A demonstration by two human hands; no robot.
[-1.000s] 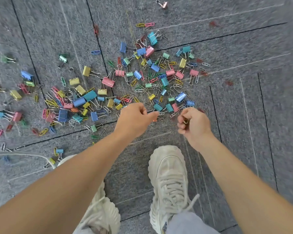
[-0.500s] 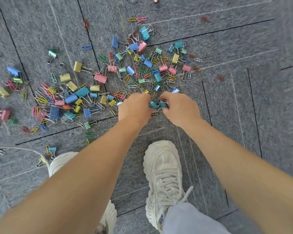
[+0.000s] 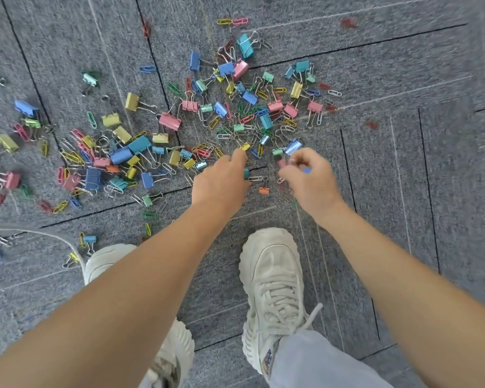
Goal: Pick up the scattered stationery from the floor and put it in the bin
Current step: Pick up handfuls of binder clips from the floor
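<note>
Several coloured binder clips (image 3: pixel 169 121) and paper clips (image 3: pixel 214 121) lie scattered over the grey carpet floor (image 3: pixel 389 79). My left hand (image 3: pixel 221 182) is down at the near edge of the pile, fingers curled, with a teal clip (image 3: pixel 246 173) showing at its side and a fingertip by a small yellow clip (image 3: pixel 245 147). My right hand (image 3: pixel 310 179) hovers just right of it, fingers curled round a few small clips; a blue bit (image 3: pixel 307 170) and a pink one (image 3: pixel 282 163) show in its grip. An orange clip (image 3: pixel 263 190) lies between the hands. No bin is in view.
My two white sneakers stand just below the pile, the right sneaker (image 3: pixel 275 278) and the left sneaker (image 3: pixel 107 261). A thin white cord (image 3: pixel 53 236) curves over the carpet at the left. More clips (image 3: pixel 25 107) spread to the far left edge.
Both hands reached into the pile's near edge, met, then drew slightly apart. The right hand now holds small clips lifted off the carpet. The view shifted a little.
</note>
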